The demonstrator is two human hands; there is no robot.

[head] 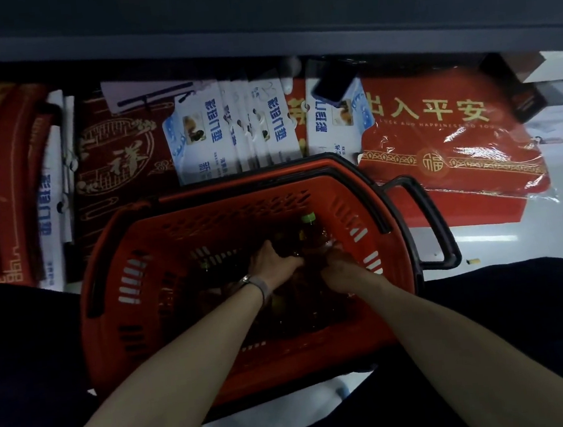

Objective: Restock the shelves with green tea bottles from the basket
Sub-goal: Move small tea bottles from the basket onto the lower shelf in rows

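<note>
Both hands are down in the red basket (113, 264), left hand (271, 262) and right hand (338, 263) each closed over dark green tea bottles (309, 234). It's dim in there; a poor grip could drop one.

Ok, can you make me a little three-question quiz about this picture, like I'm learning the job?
1. True or false: both hands are inside the red basket.
2. What colour is the cap of the bottle standing at the basket's far side?
3. Which wrist wears a band: A left, B right?

Key:
1. True: the left hand and the right hand both reach among the bottles.
2. Green.
3. A.
</note>
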